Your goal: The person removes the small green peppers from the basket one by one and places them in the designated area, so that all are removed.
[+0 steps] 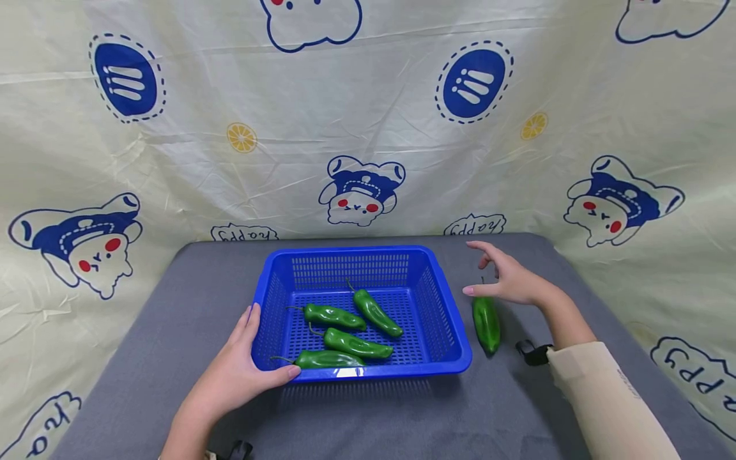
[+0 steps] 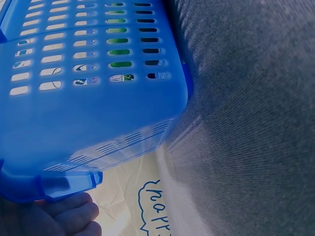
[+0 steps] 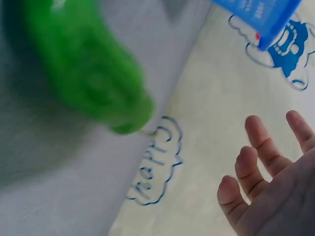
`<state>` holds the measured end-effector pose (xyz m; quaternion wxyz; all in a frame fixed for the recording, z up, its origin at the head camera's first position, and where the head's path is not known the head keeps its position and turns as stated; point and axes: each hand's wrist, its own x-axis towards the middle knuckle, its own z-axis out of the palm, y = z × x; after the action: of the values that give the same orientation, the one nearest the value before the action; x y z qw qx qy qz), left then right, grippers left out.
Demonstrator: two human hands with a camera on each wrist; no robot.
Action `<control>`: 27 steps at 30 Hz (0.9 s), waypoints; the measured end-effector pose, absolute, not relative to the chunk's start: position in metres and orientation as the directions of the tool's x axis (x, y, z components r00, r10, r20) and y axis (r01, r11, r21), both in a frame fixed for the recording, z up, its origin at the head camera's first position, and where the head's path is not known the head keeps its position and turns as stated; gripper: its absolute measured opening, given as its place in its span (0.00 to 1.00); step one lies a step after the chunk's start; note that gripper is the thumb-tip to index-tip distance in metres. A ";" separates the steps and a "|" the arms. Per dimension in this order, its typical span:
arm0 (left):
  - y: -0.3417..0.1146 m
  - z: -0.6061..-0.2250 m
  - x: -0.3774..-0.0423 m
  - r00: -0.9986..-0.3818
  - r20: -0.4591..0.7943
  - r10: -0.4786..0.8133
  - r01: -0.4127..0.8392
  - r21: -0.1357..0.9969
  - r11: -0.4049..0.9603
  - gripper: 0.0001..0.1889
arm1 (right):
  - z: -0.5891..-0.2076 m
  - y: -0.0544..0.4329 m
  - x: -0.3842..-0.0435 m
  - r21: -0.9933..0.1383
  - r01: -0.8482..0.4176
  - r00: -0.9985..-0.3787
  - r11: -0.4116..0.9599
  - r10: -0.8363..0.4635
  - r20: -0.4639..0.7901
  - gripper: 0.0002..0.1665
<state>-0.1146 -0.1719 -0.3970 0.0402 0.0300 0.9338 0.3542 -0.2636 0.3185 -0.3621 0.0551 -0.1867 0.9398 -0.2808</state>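
Note:
A blue plastic basket point(image 1: 414, 369) stands on the grey table with several green peppers point(image 1: 355, 343) lying inside. At its near left corner my left hand point(image 1: 238, 361) grips the rim, thumb over the front edge and fingers along the left side. In the left wrist view, curled fingers point(image 2: 76, 214) show at the rim of the basket point(image 2: 88, 113). To the right of the basket, one more green pepper point(image 1: 487, 326) lies on the table, its stem end away from me. My right hand point(image 1: 508, 278) hovers over that stem end, thumb and fingers spread, holding nothing.
The grey tabletop point(image 1: 172, 332) extends around the basket. Behind it hangs a pale patterned cloth point(image 1: 368, 96), which also shows along both sides. A black strap point(image 1: 533, 353) hangs at the right wrist, by the sleeve cuff.

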 end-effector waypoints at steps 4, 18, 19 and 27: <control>-0.172 -0.397 -0.114 -0.994 -0.066 0.088 0.021 0.672 0.741 0.69 | -0.354 0.301 -0.265 -0.577 -0.343 -0.911 0.741 -0.411 0.014 0.56; -0.172 -0.399 -0.115 -0.995 -0.071 0.074 0.003 0.698 0.716 0.69 | -0.332 0.241 -0.267 -0.587 -0.395 -0.862 0.706 -0.506 -0.028 0.55; -0.173 -0.400 -0.115 -0.995 -0.070 0.073 0.003 0.699 0.715 0.69 | -0.331 0.237 -0.267 -0.588 -0.397 -0.858 0.704 -0.512 -0.033 0.56; -0.173 -0.401 -0.115 -0.996 -0.051 0.073 0.017 0.697 0.717 0.70 | -0.335 0.207 -0.273 -0.555 -0.453 -0.813 0.698 -0.578 -0.063 0.58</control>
<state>-0.1149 -0.1727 -0.4013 0.0376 0.0243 0.9258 0.3754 -0.2733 0.2073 -0.3346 0.1173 -0.2820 0.9138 -0.2677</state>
